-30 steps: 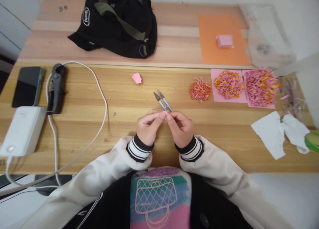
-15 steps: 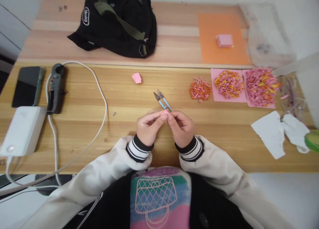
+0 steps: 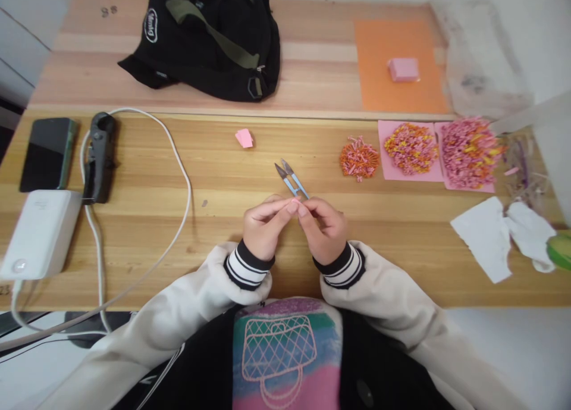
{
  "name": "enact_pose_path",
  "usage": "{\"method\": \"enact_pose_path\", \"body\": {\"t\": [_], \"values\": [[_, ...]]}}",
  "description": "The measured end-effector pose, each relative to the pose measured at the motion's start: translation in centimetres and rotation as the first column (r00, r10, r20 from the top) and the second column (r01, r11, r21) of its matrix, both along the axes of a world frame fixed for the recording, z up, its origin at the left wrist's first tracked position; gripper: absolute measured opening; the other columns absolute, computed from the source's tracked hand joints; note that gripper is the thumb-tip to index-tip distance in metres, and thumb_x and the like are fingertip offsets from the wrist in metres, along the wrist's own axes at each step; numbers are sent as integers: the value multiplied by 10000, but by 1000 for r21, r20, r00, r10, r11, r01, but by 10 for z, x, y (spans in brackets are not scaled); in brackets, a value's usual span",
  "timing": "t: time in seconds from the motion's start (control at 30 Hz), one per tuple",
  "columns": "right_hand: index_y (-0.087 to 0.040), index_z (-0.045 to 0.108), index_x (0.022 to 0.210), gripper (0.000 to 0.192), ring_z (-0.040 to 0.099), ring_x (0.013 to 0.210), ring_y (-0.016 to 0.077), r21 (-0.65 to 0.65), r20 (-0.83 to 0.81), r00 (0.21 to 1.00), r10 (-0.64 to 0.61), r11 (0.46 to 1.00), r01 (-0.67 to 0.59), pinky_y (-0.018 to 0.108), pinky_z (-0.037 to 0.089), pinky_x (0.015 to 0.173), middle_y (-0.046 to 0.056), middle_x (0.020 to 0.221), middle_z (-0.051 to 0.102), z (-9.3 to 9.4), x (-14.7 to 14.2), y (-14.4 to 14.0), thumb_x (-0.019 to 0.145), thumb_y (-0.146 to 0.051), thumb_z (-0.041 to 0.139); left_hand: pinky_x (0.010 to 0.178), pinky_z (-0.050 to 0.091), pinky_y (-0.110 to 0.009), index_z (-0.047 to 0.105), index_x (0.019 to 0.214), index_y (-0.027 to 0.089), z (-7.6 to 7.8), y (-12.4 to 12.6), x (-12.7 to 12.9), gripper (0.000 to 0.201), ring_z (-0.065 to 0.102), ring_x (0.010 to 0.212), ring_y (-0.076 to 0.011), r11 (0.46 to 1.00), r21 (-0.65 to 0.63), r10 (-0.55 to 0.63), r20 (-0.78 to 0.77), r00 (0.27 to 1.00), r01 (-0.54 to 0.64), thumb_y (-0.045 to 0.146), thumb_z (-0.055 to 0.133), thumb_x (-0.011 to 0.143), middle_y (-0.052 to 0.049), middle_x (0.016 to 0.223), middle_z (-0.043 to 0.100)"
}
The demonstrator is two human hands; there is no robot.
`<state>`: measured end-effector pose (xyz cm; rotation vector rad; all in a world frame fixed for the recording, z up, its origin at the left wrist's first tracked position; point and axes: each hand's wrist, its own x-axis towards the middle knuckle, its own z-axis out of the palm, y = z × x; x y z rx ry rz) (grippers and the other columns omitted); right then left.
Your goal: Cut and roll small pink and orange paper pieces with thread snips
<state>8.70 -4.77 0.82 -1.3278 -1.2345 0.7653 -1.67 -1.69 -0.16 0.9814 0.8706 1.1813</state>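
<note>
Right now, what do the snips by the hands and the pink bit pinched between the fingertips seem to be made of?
The snips look like bare steel: grey, pointed blades with a dull sheen, on a pale blue handle that could be paint or plastic. The pink bit, pinched between the left hand and right hand, seems to be matte paper, but too little of it shows to be sure.

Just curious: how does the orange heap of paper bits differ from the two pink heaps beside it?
The orange heap is smaller and lies on the bare table; the pink heaps are bigger, each on a pink sheet, and mix pink with yellow and orange. All are small folded paper bits.
</note>
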Motion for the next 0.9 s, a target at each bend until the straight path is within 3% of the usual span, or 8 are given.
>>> {"method": "enact_pose_path", "body": {"t": [0.3, 0.7, 0.9], "values": [[-189, 593, 706, 137, 488, 556, 99, 14, -40, 999, -13, 1000, 14, 235, 404, 536, -10, 628, 576, -2, 0, 1, 805, -243, 515, 639, 469, -251, 719, 724, 208, 2, 1, 1, 115, 587, 681, -120, 994, -102, -24, 62, 998, 31, 253, 722, 618, -20, 723, 664], [-182, 568, 680, 152, 468, 550, 96, 1, 39, 999, 6, 1000, -6, 236, 401, 551, -19, 594, 543, 0, 1, 0, 810, -227, 502, 572, 426, -204, 717, 792, 241, -1, 1, 0, 132, 528, 589, -72, 999, -49, 7, 21, 1000, -6, 251, 691, 664, 6, 662, 630], [-180, 572, 677, 158, 480, 551, 94, -4, 8, 1000, 4, 1000, -4, 232, 404, 548, -18, 599, 557, 1, 0, 0, 809, -236, 505, 602, 434, -213, 714, 802, 238, 0, 1, 0, 170, 539, 619, -81, 994, -106, -4, 49, 999, 9, 268, 713, 634, 0, 701, 642]]}}
